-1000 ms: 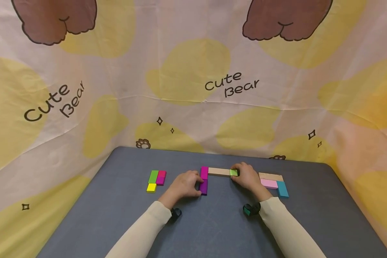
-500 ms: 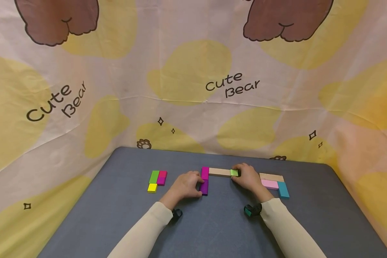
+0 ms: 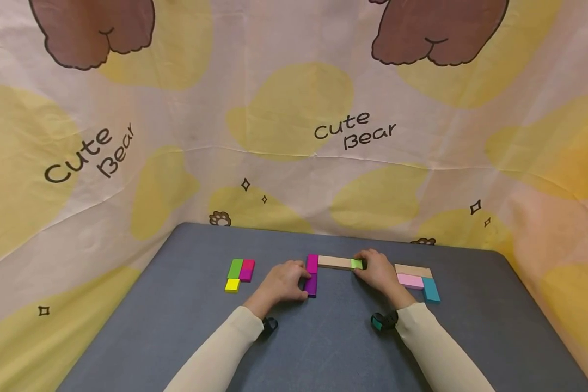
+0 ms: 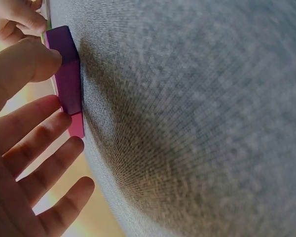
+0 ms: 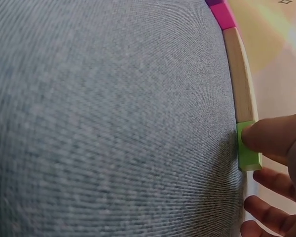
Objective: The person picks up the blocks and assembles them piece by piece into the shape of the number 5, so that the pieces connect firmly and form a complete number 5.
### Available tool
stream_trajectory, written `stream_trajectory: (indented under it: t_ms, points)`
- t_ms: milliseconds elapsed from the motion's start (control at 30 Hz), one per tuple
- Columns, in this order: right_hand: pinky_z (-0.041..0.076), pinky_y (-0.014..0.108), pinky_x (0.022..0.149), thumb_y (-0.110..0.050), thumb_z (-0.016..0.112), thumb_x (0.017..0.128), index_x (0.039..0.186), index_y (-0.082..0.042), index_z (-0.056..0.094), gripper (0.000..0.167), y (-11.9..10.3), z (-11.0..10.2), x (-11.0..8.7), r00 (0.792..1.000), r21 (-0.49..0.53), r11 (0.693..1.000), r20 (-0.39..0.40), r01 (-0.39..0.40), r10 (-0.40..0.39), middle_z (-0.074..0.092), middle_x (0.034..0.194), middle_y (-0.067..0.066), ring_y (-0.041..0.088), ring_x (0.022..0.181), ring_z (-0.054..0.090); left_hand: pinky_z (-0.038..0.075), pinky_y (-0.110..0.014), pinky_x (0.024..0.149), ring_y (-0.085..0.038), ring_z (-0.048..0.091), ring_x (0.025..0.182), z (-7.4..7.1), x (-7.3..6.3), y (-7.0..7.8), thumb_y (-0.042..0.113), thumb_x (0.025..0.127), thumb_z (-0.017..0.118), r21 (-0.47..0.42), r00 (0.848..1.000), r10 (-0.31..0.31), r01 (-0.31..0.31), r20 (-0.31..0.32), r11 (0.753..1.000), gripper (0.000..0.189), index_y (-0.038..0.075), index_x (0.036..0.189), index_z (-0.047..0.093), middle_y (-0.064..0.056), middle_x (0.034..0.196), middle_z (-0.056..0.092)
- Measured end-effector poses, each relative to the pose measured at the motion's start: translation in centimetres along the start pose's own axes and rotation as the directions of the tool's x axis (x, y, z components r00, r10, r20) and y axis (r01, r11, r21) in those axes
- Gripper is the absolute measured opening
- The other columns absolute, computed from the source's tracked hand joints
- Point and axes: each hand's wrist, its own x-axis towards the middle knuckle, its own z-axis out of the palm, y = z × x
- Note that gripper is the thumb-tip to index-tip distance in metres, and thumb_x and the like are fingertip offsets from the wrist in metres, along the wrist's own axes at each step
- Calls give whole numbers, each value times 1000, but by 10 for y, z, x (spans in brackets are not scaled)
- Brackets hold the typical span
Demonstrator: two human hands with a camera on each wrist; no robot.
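My left hand (image 3: pixel 284 280) pinches a purple block (image 3: pixel 312 288) with thumb and index finger; the other fingers spread loosely in the left wrist view. A magenta block (image 3: pixel 312 263) continues the line beyond the purple one. From its right side a plain wooden block (image 3: pixel 335 262) runs rightward, ending against a small green block (image 5: pixel 248 153). Thumb on its near face, my right hand (image 3: pixel 378 269) pinches that green block; its other fingers reach past the end. All these blocks lie flat, end to end or side to side, forming a corner shape.
Left on the grey table (image 3: pixel 323 343) lie a green block (image 3: pixel 235 268), a red and magenta piece (image 3: pixel 247 270) and a yellow block (image 3: pixel 232 285). Right of my right hand lie a wooden block (image 3: pixel 414 270), a pink block (image 3: pixel 410 281) and a blue block (image 3: pixel 432 291). A printed curtain (image 3: pixel 284 125) hangs behind.
Both hands keep their places on the purple and green blocks. The whole head view has shifted slightly; the blocks keep their arrangement.
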Motion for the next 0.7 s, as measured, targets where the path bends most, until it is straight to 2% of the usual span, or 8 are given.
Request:
stream_trajectory:
  t_ms: [167,367,500,700]
  points:
    - [47,55,84,-25,74,81,113,-11,69,35,0,-1,-3,1000,8,1000,-12,-1,1,62,118,17,41,107,56,50,-33,77,-13,56,89,0,-1,1,39,75,77,5,1000,-3,3,-2,1000,41,18,111,74,3,99,63]
    - [47,53,84,-26,70,83,112,-10,68,33,4,-15,-7,999,28,999,1,35,-35,63,111,14,35,103,59,50,-32,77,-13,56,89,-2,-1,1,37,76,77,1,1000,-8,8,2,1000,41,17,111,74,3,99,63]
    - [48,53,83,-29,68,85,113,-11,68,33,13,-27,-10,998,10,998,39,56,-57,64,112,13,34,102,60,51,-31,76,-13,57,88,-2,0,1,37,76,77,2,1000,-8,8,7,1000,41,17,112,74,3,99,63]
    - [48,54,81,-31,66,88,116,-12,67,34,32,-42,-17,998,-21,999,52,35,-33,63,115,15,35,102,61,50,-30,75,-12,55,86,-2,0,0,38,76,77,15,1000,-8,8,16,1000,41,18,112,74,4,98,62]
